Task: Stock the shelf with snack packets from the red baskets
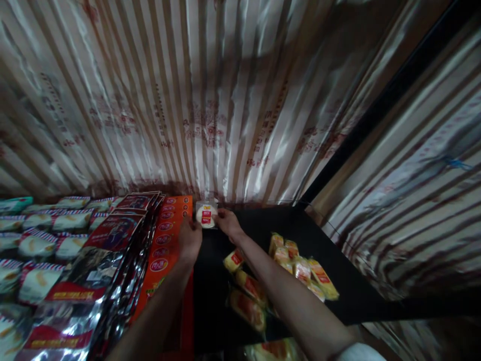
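A round white cake or bun in a clear wrapper with a red and yellow label [206,218] is at the back left corner of the black tabletop [210,281]. My left hand [190,237] has its fingers closed at the packet's left edge. On the other side, my right hand [228,223] pinches the right edge between thumb and fingers. Close by my left wrist lies an orange strip of packaging with round logos [163,238]. Beneath my right forearm are several yellow wrapped breads [248,306], partly hidden by the arm.
More wrapped breads [300,269] lie to the right on the black surface. Silver and dark red snack bags [101,255] are stacked at left, beside rows of white packets [37,243]. Striped plastic sheeting [225,100] hangs behind, with a dark post [361,130] slanting across it.
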